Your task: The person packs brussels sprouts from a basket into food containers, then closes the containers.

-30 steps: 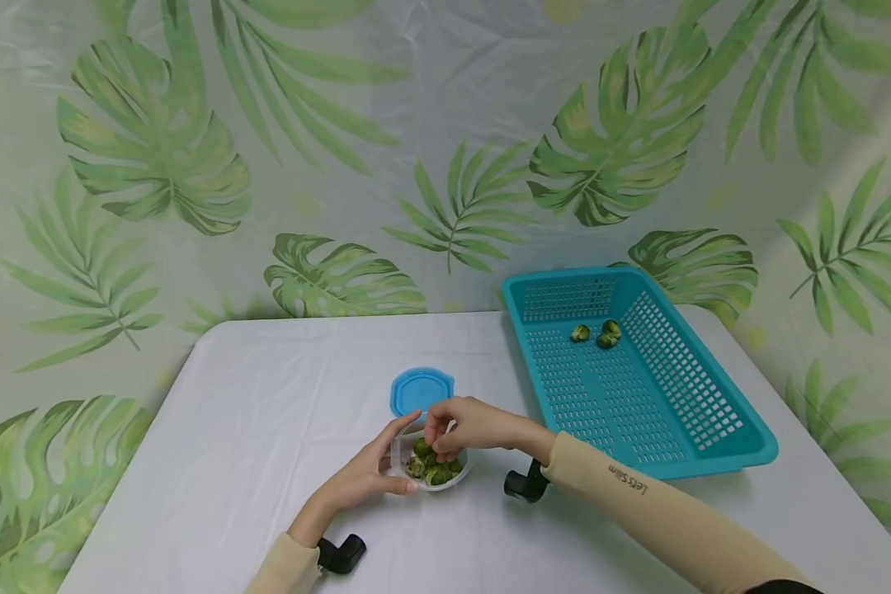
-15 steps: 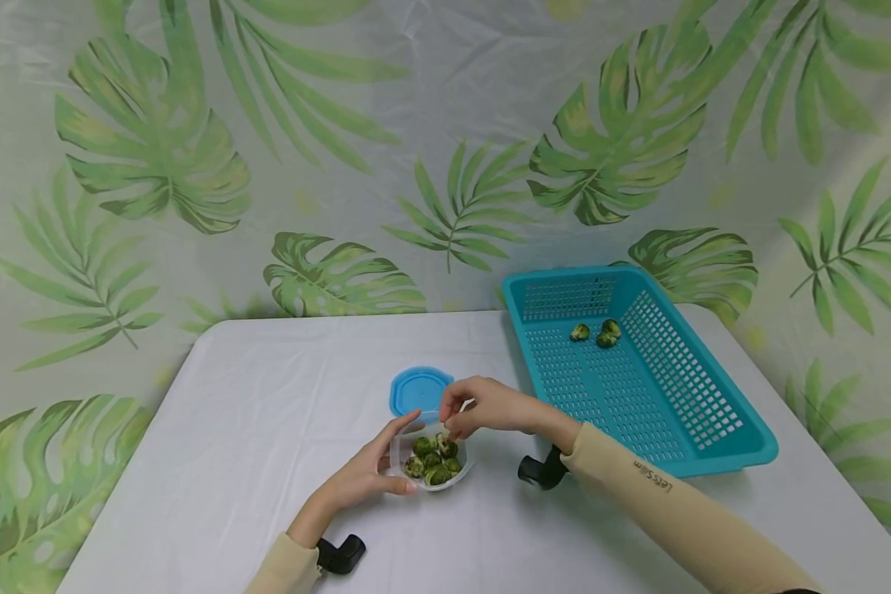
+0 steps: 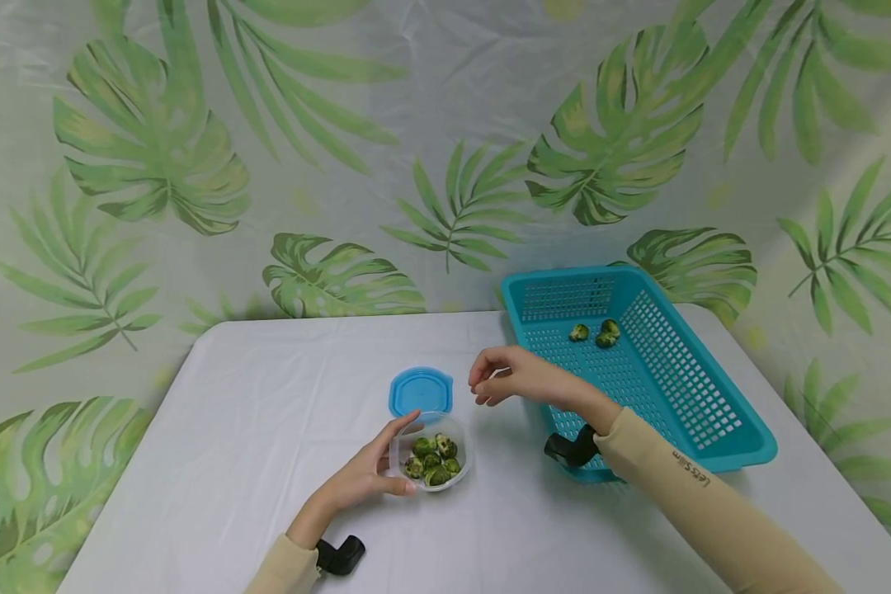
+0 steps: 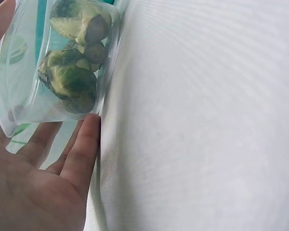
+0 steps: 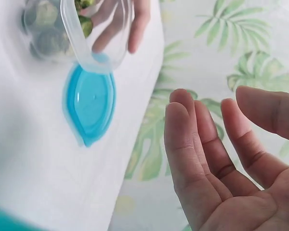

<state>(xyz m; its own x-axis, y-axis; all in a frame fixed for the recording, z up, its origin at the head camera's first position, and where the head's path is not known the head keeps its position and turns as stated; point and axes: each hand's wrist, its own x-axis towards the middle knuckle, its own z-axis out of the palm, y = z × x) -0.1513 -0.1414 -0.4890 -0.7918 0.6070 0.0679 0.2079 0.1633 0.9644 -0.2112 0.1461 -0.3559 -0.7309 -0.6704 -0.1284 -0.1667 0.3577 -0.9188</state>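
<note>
My left hand [image 3: 364, 474] holds a clear plastic food container [image 3: 456, 426] from its left side, thumb at the near rim and fingers round the far side. Several Brussels sprouts [image 3: 434, 460] lie inside; the left wrist view shows sprouts [image 4: 70, 77] through the wall, with fingertips against the container's base edge. Off to the upper right of the container, my right hand [image 3: 520, 376] hovers with loosely bent fingers and nothing between them. The right wrist view shows its thumb and fingers [image 5: 179, 139] apart. A blue lid [image 3: 420, 393] lies flat just behind the container.
A teal perforated basket [image 3: 753, 441] takes up the table's right side, with a few Brussels sprouts [image 3: 607, 334] near its back. My right forearm [image 3: 676, 474] crosses over the basket's near-left corner. A leaf-print curtain [image 3: 327, 165] hangs behind the white-covered table [image 3: 193, 462].
My right hand has risen out of the container and moved right and away, uncovering the sprouts inside. The left hand, container and lid have stayed in place.
</note>
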